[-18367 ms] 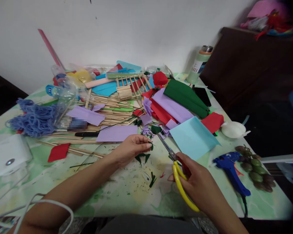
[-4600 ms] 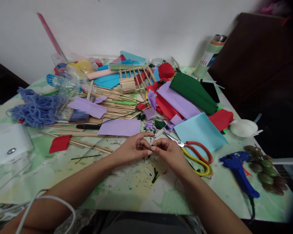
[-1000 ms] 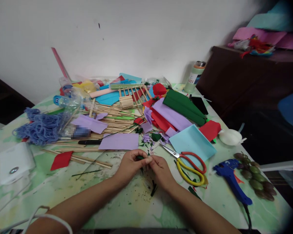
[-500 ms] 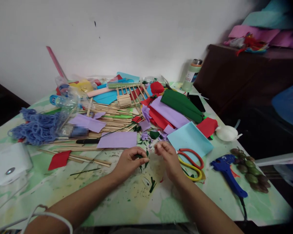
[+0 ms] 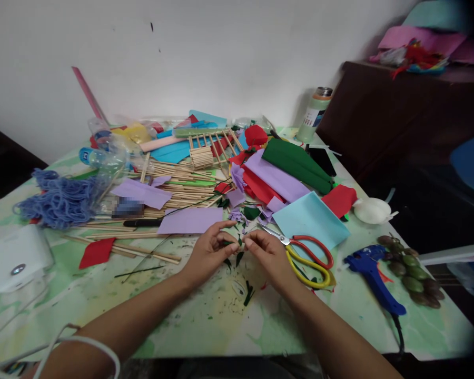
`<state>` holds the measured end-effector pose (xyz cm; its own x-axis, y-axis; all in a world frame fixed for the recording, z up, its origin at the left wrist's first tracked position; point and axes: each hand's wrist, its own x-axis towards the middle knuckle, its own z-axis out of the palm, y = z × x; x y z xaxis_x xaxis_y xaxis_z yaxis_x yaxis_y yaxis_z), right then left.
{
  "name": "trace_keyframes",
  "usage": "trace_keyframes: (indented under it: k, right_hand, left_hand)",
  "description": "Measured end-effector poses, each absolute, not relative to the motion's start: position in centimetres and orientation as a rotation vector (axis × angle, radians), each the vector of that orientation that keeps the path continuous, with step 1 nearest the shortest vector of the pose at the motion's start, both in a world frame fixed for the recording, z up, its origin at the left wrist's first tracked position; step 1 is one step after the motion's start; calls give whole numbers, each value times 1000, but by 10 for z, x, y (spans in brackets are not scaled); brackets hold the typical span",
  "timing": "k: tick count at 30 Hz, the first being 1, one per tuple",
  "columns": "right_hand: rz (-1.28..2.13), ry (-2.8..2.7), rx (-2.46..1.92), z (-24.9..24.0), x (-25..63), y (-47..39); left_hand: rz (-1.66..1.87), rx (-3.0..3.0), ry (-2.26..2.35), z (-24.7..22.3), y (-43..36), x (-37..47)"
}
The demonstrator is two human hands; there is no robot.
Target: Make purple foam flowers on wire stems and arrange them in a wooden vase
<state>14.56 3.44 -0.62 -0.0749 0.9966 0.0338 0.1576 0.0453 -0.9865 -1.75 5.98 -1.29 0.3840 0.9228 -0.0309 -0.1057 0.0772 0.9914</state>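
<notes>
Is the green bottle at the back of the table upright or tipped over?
Upright. The green bottle stands with its base down on the table and its silver cap at the top.

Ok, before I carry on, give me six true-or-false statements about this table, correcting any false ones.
1. The bare left hand and bare right hand are at opposite ends of the green-and-white patterned table. False: they are close together.
2. The metal scissors with red and yellow handles lie on the table. True.
3. The blue glue gun lies left of both hands. False: it lies to their right, beside green and brown grapes.
4. The silver-capped, pale green bottle stands toward the back. True.
5. The blue yarn is a neat ball. False: it is a loose tangle.
6. Short dark green strips lie between the hands and the table's near edge. True.
</notes>
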Motion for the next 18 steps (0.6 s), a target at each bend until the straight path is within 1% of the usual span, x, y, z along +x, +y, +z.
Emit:
trace_keyframes:
  k: [6,12,18]
  right_hand:
    - [881,-1591,-1323,-5,142,32]
    - [631,-1802,-1296,-6,142,31]
    - [624,-1902,-1379,-9,140,31]
  left_hand:
    - [918,1160,855,-17,61,-18]
    - [889,1107,826,-20,64,-17]
    - [843,1143,787,-23,67,-18]
